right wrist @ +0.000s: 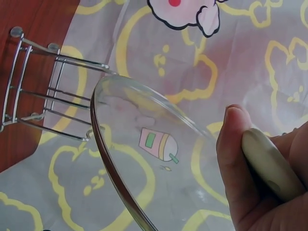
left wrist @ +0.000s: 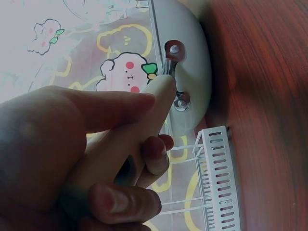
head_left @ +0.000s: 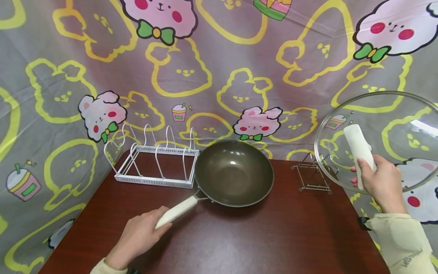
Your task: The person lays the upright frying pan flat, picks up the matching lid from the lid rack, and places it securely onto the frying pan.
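Observation:
A dark-coated wok [head_left: 234,175] with a cream handle [head_left: 178,210] sits near the back middle of the table. My left hand [head_left: 142,232] grips that handle, and in the left wrist view fingers and thumb [left wrist: 120,110] wrap around it. At the right, my right hand [head_left: 381,180] holds a clear glass lid [head_left: 328,125] by its cream handle [head_left: 357,144]. The lid is tilted up, its glass facing me, raised off the table. In the right wrist view the lid's rim [right wrist: 113,168] shows beside the wire rack, and the fingers [right wrist: 236,159] curl on the handle.
A white pan rack [head_left: 154,182] with upright wire dividers stands left of the wok. A small metal wire stand [head_left: 313,186] is at the right, behind the lid. A patterned cloth [head_left: 205,76] hangs around the brown table [head_left: 239,243].

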The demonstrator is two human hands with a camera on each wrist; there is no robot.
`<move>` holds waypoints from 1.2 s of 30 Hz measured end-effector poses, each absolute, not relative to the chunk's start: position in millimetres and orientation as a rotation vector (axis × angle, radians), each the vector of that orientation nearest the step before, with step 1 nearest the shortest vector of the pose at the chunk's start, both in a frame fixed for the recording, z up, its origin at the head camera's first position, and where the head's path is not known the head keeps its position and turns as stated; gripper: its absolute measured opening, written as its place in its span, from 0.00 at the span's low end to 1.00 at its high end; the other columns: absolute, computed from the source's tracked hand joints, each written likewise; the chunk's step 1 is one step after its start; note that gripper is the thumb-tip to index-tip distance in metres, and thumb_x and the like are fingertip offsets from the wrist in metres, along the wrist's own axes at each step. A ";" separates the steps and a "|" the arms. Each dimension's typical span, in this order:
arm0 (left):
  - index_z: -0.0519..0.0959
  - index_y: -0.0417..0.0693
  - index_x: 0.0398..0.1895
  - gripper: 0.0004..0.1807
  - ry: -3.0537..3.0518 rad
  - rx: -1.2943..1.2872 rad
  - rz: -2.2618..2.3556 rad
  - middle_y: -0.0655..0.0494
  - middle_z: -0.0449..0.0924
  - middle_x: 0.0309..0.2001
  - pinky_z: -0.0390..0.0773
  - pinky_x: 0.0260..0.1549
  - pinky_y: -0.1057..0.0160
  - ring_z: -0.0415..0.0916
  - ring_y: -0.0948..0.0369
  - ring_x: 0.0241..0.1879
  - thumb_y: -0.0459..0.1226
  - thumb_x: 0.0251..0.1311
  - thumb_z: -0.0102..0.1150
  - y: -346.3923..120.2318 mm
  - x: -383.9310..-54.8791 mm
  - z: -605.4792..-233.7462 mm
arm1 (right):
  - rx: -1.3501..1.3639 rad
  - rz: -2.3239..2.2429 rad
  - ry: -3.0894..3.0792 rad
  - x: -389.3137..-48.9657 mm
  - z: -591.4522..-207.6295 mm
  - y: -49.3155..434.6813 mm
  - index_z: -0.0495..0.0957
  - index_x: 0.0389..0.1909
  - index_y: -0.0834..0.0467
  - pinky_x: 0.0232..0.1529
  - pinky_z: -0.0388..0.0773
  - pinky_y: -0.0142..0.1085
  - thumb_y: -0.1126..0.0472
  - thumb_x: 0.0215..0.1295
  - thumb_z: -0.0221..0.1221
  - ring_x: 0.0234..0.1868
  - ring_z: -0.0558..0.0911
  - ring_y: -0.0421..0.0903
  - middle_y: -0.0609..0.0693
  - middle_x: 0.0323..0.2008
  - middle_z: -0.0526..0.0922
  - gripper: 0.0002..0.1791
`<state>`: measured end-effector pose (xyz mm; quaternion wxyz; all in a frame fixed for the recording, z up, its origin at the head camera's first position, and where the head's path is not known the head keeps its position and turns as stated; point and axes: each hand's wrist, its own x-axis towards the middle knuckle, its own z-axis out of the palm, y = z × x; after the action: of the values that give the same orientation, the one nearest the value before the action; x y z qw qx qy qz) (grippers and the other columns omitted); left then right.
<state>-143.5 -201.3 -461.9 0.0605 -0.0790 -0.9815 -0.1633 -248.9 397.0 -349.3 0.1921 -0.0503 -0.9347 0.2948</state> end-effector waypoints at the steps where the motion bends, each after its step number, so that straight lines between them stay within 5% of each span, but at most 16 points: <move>1: 0.81 0.62 0.49 0.16 -2.969 -0.240 -0.494 0.67 0.75 0.26 0.66 0.21 0.60 0.67 0.66 0.22 0.45 0.58 0.73 -201.4 -143.5 -462.1 | -0.142 0.840 -2.626 -248.7 -348.9 397.1 0.67 0.62 0.78 0.17 0.76 0.31 0.51 0.81 0.48 0.14 0.81 0.30 0.73 0.38 0.86 0.30; 3: 0.81 0.62 0.49 0.16 -2.966 -0.242 -0.494 0.67 0.74 0.26 0.66 0.21 0.60 0.67 0.66 0.22 0.45 0.58 0.74 -201.6 -143.5 -462.5 | -0.141 0.876 -2.625 -248.4 -348.4 397.7 0.67 0.63 0.77 0.18 0.78 0.32 0.50 0.81 0.48 0.14 0.82 0.32 0.67 0.33 0.88 0.32; 5: 0.81 0.62 0.48 0.16 -2.964 -0.240 -0.495 0.67 0.74 0.26 0.66 0.21 0.60 0.67 0.66 0.22 0.46 0.58 0.74 -201.8 -143.5 -462.7 | -0.138 0.911 -2.624 -247.9 -348.7 398.1 0.67 0.64 0.76 0.18 0.79 0.32 0.48 0.81 0.48 0.15 0.83 0.33 0.50 0.26 0.88 0.32; 8: 0.81 0.63 0.48 0.16 -2.967 -0.236 -0.499 0.67 0.74 0.26 0.66 0.21 0.60 0.67 0.66 0.22 0.46 0.58 0.73 -202.0 -143.2 -462.9 | -0.117 0.957 -2.619 -247.0 -350.0 398.2 0.67 0.64 0.77 0.19 0.78 0.31 0.49 0.81 0.49 0.15 0.83 0.33 0.26 0.22 0.81 0.32; 11: 0.81 0.63 0.49 0.16 -2.976 -0.234 -0.500 0.67 0.75 0.26 0.66 0.21 0.60 0.68 0.66 0.22 0.46 0.58 0.73 -202.0 -142.9 -463.0 | -0.098 1.007 -2.608 -245.8 -352.0 396.7 0.66 0.64 0.78 0.19 0.77 0.30 0.51 0.81 0.48 0.15 0.83 0.33 0.13 0.21 0.74 0.31; 23: 0.81 0.63 0.49 0.17 -2.967 -0.238 -0.500 0.67 0.76 0.26 0.67 0.21 0.60 0.68 0.66 0.23 0.46 0.58 0.73 -201.4 -143.1 -463.7 | -0.099 1.222 -2.569 -247.7 -356.8 391.7 0.62 0.67 0.80 0.20 0.82 0.34 0.51 0.81 0.49 0.16 0.85 0.39 0.19 0.22 0.77 0.33; 27: 0.81 0.62 0.49 0.16 -2.973 -0.230 -0.504 0.66 0.76 0.26 0.67 0.21 0.60 0.68 0.66 0.23 0.46 0.58 0.73 -200.8 -143.4 -463.5 | -0.032 1.263 -2.540 -248.0 -359.7 393.3 0.64 0.63 0.79 0.19 0.81 0.32 0.55 0.81 0.50 0.15 0.85 0.39 0.21 0.22 0.80 0.29; 34: 0.81 0.62 0.49 0.17 -2.974 -0.227 -0.512 0.66 0.76 0.26 0.67 0.21 0.60 0.68 0.66 0.22 0.46 0.58 0.73 -201.0 -143.7 -462.7 | 0.002 1.388 -2.475 -251.4 -362.0 390.3 0.72 0.50 0.61 0.18 0.81 0.35 0.57 0.80 0.52 0.14 0.85 0.41 0.28 0.22 0.84 0.11; 36: 0.81 0.62 0.49 0.16 -2.972 -0.225 -0.514 0.66 0.76 0.26 0.66 0.21 0.59 0.68 0.66 0.22 0.46 0.58 0.73 -201.2 -144.0 -462.4 | 0.019 1.408 -2.472 -252.7 -361.9 388.5 0.71 0.50 0.65 0.18 0.81 0.36 0.58 0.80 0.52 0.14 0.85 0.41 0.28 0.23 0.84 0.12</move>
<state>-144.0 -201.2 -462.4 0.0586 -0.0744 -0.9809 -0.1696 -252.7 388.5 -361.9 0.1478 0.0067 -0.8595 0.4893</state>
